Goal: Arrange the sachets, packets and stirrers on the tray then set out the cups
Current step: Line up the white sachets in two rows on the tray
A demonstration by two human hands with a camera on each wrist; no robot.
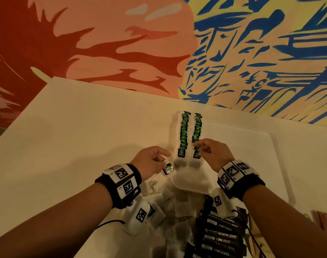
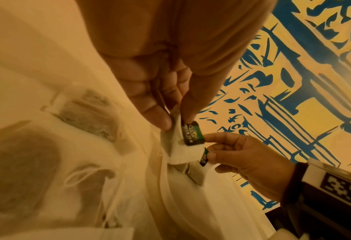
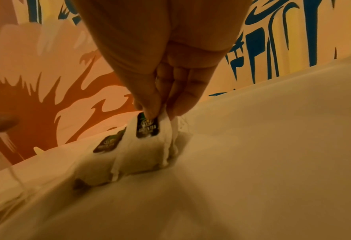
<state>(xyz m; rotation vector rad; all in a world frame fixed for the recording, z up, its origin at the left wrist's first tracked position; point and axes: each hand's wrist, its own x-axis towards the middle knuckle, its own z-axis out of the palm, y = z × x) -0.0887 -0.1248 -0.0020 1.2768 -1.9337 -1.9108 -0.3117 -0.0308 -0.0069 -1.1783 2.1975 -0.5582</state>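
Left hand is pinching a loose tea bag by its green tag, just off the white tray edge. Right hand is pinching the nearest bag of the right-hand tea bag row lying in the tray; a second row is sitting just left of it. Black Chocmet packets are piling below the right wrist, outside the tray.

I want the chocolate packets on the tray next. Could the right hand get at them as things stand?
Probably not yet: the right hand is pinching a tea bag on the tray; the chocolate packets lie uncovered under its wrist.
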